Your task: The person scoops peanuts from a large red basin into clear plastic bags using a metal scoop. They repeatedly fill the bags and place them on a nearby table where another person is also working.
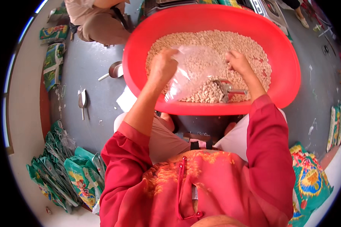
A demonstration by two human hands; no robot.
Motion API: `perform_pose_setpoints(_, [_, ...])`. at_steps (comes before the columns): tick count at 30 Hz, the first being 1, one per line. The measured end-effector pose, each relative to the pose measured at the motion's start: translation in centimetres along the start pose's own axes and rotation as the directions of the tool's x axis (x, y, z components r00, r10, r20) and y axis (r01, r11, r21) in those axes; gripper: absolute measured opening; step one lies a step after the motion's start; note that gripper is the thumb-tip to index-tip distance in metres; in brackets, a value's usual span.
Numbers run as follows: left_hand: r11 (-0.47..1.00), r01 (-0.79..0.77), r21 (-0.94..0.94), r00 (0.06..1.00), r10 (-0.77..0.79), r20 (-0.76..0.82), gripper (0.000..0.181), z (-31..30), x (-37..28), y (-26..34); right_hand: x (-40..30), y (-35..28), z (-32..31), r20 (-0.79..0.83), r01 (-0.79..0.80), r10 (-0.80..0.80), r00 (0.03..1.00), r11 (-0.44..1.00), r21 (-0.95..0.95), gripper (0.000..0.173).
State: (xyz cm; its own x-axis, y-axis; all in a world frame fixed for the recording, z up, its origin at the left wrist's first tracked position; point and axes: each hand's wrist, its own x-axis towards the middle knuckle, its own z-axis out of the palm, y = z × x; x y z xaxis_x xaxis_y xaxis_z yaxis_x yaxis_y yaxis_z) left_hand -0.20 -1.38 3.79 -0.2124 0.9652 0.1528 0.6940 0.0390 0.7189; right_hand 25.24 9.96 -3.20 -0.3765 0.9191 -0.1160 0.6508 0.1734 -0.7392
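Before me stands a large red plastic tub, holding pale beans or large seeds. My left hand grips the edge of a clear plastic bag, which spreads over the heap towards the right. My right hand is raised at the bag's right side with its fingers bent together; whether it pinches the film is unclear. Below that hand a metal scoop lies on the beans by the tub's near wall, its handle pointing right. Glare on the film blurs what is under it.
On the grey floor at left lie two more metal scoops, one beside the tub and another farther off. Another person squats at upper left. Green printed bags stand at lower left; a filled one is at lower right.
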Motion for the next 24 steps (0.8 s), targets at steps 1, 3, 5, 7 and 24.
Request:
perform_pose_setpoints(1, [0.987,-0.033,0.157,0.998,0.042,-0.053,0.024,-0.7,0.2,0.0,-0.1,0.2,0.8,-0.028,0.046,-0.063,0.998,0.917,-0.396,0.029])
perform_pose_setpoints(3, [0.962,0.028,0.272,0.997,-0.008,-0.074,0.022,-1.1,0.6,-1.0,-2.1,-0.2,1.8,0.254,-0.016,0.254,0.933,0.735,-0.678,0.032])
perform_pose_setpoints(5, [0.952,0.045,0.303,0.996,-0.02,-0.083,0.02,-1.8,0.6,-1.6,-3.2,0.9,3.1,0.37,0.041,0.457,0.809,0.584,-0.811,0.034])
perform_pose_setpoints(7, [0.935,0.095,0.343,0.994,-0.074,-0.075,0.019,-2.5,1.0,-1.4,-4.0,3.7,4.5,0.41,0.098,0.524,0.747,0.522,-0.847,0.034])
perform_pose_setpoints(24, [0.885,0.06,0.461,0.998,-0.043,-0.047,0.034,-2.9,0.7,-4.1,-3.5,9.1,-0.6,0.358,0.054,0.444,0.821,0.565,-0.823,0.023])
